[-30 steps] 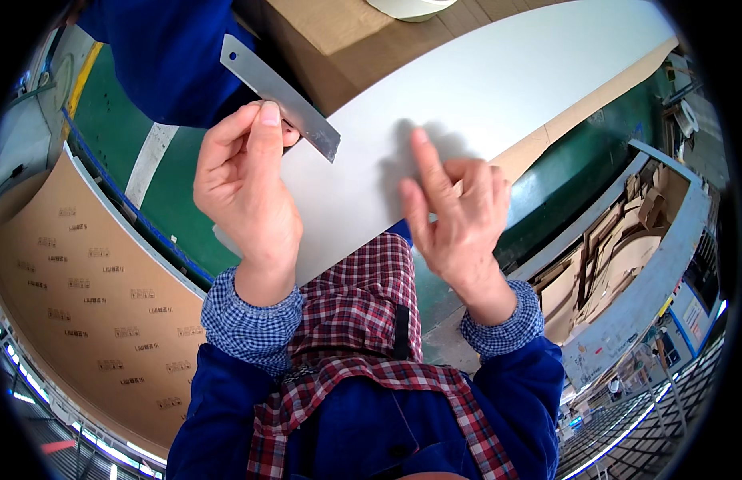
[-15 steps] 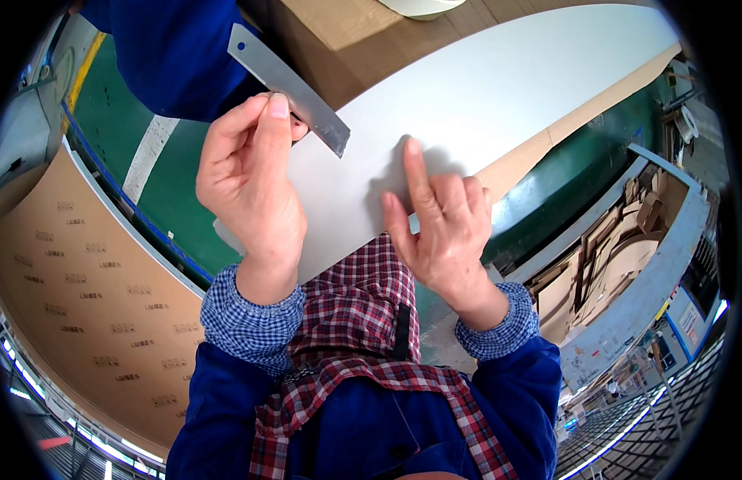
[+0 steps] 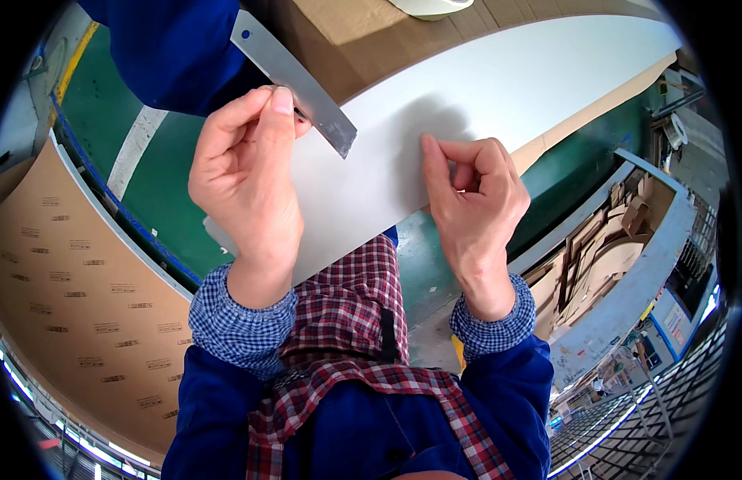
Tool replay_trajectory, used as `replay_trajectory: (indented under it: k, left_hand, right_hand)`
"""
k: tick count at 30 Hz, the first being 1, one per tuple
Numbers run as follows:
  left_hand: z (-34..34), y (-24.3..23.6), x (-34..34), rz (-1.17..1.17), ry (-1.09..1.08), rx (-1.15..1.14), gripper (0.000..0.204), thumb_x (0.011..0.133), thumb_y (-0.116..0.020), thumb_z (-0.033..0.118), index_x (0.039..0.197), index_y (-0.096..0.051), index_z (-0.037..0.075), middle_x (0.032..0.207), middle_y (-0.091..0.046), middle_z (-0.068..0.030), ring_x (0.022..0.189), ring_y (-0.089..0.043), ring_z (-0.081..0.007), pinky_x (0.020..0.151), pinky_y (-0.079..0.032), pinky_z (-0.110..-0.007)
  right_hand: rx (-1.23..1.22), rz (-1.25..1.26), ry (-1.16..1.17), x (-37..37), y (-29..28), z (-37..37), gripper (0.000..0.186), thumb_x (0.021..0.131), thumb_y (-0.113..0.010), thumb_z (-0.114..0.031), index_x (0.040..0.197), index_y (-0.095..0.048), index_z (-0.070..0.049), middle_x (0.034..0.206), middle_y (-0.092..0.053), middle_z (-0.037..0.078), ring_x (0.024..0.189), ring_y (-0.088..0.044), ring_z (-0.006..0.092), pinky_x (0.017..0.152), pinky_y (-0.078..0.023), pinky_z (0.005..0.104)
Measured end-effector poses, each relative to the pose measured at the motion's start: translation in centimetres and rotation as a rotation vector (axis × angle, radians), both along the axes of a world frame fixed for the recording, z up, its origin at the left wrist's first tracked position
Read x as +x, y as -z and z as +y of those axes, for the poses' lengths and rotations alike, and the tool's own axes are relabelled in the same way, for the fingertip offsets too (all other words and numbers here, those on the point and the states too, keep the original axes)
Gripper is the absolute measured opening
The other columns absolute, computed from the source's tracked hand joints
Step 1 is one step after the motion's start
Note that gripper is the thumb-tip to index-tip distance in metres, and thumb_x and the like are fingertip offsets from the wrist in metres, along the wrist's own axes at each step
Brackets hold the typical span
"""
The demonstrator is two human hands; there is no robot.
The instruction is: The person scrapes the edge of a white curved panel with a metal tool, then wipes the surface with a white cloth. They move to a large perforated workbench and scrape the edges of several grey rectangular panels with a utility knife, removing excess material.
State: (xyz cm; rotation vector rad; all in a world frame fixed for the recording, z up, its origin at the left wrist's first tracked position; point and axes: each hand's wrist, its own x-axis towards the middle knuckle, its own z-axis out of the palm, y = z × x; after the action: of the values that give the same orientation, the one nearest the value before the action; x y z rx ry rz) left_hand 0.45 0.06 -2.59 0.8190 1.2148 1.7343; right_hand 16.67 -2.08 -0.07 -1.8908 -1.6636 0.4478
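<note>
Head view: left hand [image 3: 247,180] pinches a flat metal blade [image 3: 299,78] between thumb and fingers, its lower end in front of the white panel [image 3: 547,76]; fingers hide part of one edge. Right hand [image 3: 483,192] curled above panel; can't tell if it holds anything. White item [image 3: 433,6] cut off at top. Brown sheet [image 3: 87,272], left: small dark print, repeated.

The person wore a deep blue work jacket [image 3: 339,436] with long sleeves [image 3: 511,384]. Gathered cuffs [image 3: 239,320] in small blue-and-white check closed both sleeves. Over the jacket was a plaid apron [image 3: 335,324] in red, navy and white, with matching straps [image 3: 476,420] and a narrow black strip [image 3: 388,334].
</note>
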Motion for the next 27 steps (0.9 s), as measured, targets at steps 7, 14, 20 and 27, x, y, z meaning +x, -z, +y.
replay_trajectory:
  k: [7,14,20,27]
  left_hand:
    - [0.0,0.0,0.2,-0.037,0.007,-0.006,0.012,0.083,-0.063,-0.004,0.095,-0.060,-0.005,0.086,-0.065,-0.0120,0.073,-0.063,-0.0120,0.066,-0.056,-0.026]
    - [-0.1,-0.1,0.2,-0.058,0.019,0.031,0.013,0.083,-0.063,-0.005,0.096,-0.060,-0.005,0.086,-0.065,-0.0116,0.075,-0.063,-0.0119,0.067,-0.057,-0.026]
    - [-0.2,0.0,0.1,-0.060,0.028,0.033,0.013,0.083,-0.063,-0.005,0.096,-0.060,-0.005,0.087,-0.065,-0.0117,0.075,-0.063,-0.0116,0.067,-0.057,-0.026]
    - [0.0,0.1,0.1,-0.053,0.031,0.038,0.013,0.083,-0.063,-0.005,0.096,-0.060,-0.005,0.087,-0.065,-0.0116,0.075,-0.063,-0.0115,0.067,-0.057,-0.026]
  right_hand:
    - [-0.042,-0.067,-0.183,-1.2,-0.7,-1.0,0.018,0.070,-0.074,-0.008,0.064,-0.058,-0.006,0.056,-0.048,0.004,0.045,-0.049,0.0138,0.041,-0.039,0.0276]
    - [0.005,-0.095,-0.146,-0.3,-0.5,-0.1,0.018,0.072,-0.074,-0.009,0.065,-0.059,-0.006,0.056,-0.050,0.002,0.043,-0.048,0.0128,0.038,-0.038,0.0260]
    - [-0.002,-0.127,-0.119,0.1,-0.5,0.2,0.018,0.070,-0.075,-0.007,0.064,-0.059,-0.006,0.056,-0.049,0.004,0.043,-0.047,0.0122,0.040,-0.039,0.0252]
    - [0.005,-0.125,-0.225,-0.6,-0.5,-0.6,0.017,0.071,-0.074,-0.008,0.066,-0.058,-0.007,0.057,-0.049,0.003,0.044,-0.049,0.0145,0.041,-0.039,0.0270]
